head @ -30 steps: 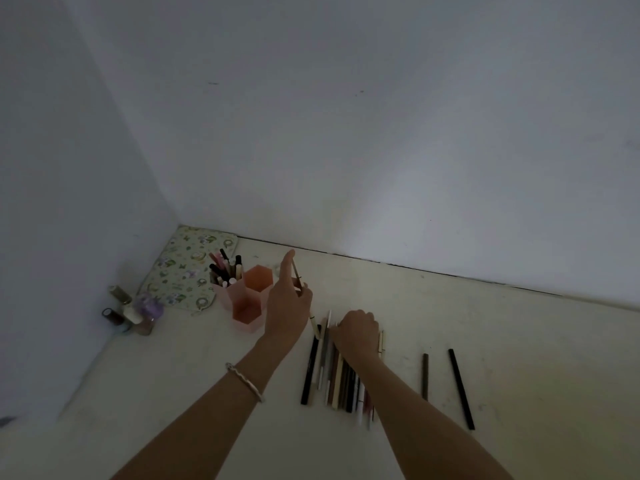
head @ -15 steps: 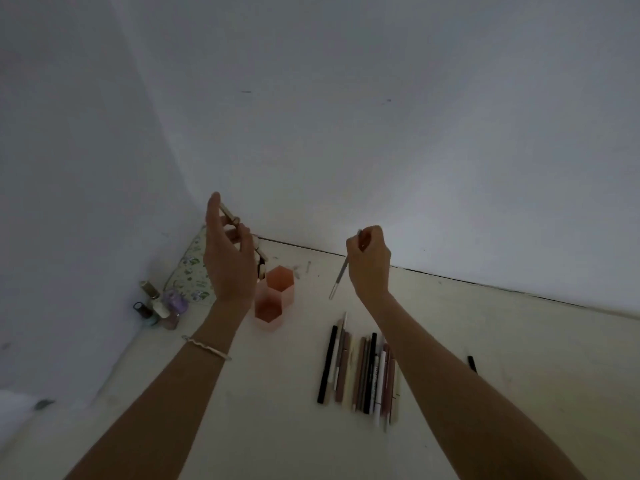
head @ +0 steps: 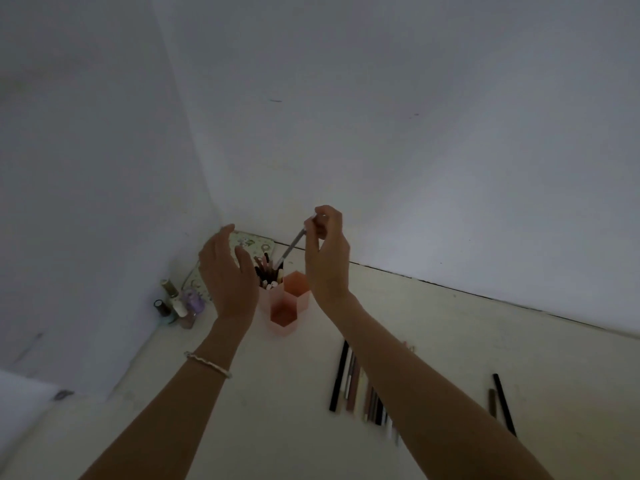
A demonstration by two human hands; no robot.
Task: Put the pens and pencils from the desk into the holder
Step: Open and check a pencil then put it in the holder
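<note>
Dim white corner and pale desk [head: 450,341], my right hand [head: 327,258] pinching a grey pen [head: 291,249] tip-down over the pink holder [head: 289,303], my left hand [head: 228,275] splayed, empty beside it, loose pens [head: 353,386] lying nearer me.

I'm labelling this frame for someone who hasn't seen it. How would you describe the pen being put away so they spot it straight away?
Start at the corner where the two walls meet the desk; the pink hexagonal holder stands there. Above it, the right hand pinches a slim grey pen, tilted with its lower tip at the holder's full rear compartment. It alone is held in the air; the other loose pens lie flat on the desk.
</note>
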